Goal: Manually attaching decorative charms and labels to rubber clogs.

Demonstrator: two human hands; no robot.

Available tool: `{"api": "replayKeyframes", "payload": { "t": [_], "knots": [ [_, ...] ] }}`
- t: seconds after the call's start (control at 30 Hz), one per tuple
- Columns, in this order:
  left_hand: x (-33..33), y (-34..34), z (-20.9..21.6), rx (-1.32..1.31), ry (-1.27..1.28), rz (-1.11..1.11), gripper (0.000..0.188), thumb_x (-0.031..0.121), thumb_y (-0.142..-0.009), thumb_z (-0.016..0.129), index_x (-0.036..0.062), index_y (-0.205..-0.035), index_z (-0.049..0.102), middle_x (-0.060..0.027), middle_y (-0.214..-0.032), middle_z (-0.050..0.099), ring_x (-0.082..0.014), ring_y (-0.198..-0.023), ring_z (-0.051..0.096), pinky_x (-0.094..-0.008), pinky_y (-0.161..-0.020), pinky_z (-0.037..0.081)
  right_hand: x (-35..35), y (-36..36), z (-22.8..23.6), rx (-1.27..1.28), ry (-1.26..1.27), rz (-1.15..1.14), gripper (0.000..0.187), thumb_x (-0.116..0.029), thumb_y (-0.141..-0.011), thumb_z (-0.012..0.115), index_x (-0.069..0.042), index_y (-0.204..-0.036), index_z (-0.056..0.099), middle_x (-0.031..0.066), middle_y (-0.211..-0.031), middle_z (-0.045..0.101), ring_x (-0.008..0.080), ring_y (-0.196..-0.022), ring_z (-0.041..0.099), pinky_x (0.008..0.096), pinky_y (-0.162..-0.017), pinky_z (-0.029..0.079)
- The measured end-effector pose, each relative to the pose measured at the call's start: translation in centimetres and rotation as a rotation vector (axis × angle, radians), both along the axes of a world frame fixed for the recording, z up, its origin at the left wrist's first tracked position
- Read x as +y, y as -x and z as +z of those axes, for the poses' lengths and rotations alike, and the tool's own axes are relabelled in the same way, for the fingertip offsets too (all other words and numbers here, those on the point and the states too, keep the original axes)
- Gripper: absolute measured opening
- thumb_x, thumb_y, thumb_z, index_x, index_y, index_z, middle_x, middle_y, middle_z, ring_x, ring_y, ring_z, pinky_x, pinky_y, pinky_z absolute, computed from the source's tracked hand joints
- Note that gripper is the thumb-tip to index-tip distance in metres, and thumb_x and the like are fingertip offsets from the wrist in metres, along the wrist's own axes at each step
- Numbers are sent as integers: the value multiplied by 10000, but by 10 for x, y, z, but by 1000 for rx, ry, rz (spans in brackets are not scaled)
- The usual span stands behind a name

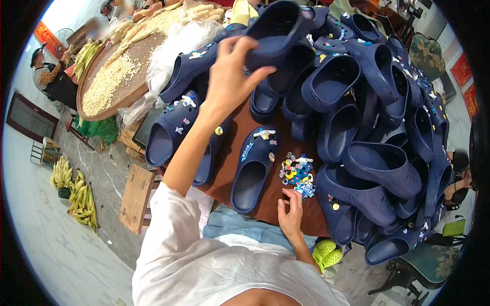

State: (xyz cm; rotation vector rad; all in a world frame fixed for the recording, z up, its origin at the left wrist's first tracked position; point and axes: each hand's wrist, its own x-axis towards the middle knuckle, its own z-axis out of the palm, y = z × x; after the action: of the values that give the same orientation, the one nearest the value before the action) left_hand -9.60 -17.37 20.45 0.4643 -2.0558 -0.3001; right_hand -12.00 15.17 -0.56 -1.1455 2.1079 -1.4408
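My left hand [232, 76] reaches across to the far side of the table, thumb and fingers spread apart. Its fingertips are at the edge of a tilted navy clog [278, 30] on the pile; whether they touch it is unclear. Close to me, a navy clog [250, 181] lies upright with a white figure charm and other charms on its upper. Right of it is a small heap of colourful shoe charms [297, 171]. My right hand [291, 211] rests by the near edge of this heap, fingers loosely bent, with nothing visible in them.
Many navy clogs [372, 163] are heaped over the right and far table. A round tray [84, 94] of corn kernels stands far left, beside clear plastic [176, 56]. Corn cobs [84, 201] lie on the floor, near a wooden stool [135, 199]. People sit beyond the tray.
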Motion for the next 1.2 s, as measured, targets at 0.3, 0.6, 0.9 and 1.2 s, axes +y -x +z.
{"api": "replayKeyframes", "payload": {
  "t": [0.3, 0.6, 0.9, 1.2],
  "knots": [
    [-15, -78, -98, -159, -223, 330, 416, 219, -706, 852, 36, -983, 601, -103, -1087, 517, -211, -833, 589, -316, -713, 519, -6, -2, -2, 67, -46, 9, 320, -38, -867, 602, -28, -1185, 571, 169, -1168, 533, 334, -1078, 547, 379, -873, 471],
    [21, -79, -122, -259, -11, 307, 354, 214, -823, 730, 77, -1132, 625, -214, -1262, 544, -386, -1122, 560, -428, -956, 438, -7, 0, -4, 27, -59, -22, 292, -34, -857, 610, -29, -1148, 591, 166, -1137, 547, 342, -1055, 557, 408, -900, 461],
    [178, -102, -146, -198, -840, -235, 264, 9, -835, 657, -4, -1089, 588, -109, -1094, 579, -182, -993, 561, -279, -820, 454, -16, 43, 5, 532, -141, -170, 347, -50, -843, 628, -71, -1187, 581, 144, -1144, 544, 337, -1045, 527, 430, -896, 428],
    [154, -57, -193, 551, -1952, -364, 479, 389, -937, 619, 88, -1292, 508, -67, -1235, 559, -176, -1107, 532, -330, -978, 374, -34, 49, 12, 425, -110, -98, 258, -113, -871, 626, -73, -1124, 607, 124, -1107, 566, 319, -1041, 536, 431, -886, 419]
  ]
}}
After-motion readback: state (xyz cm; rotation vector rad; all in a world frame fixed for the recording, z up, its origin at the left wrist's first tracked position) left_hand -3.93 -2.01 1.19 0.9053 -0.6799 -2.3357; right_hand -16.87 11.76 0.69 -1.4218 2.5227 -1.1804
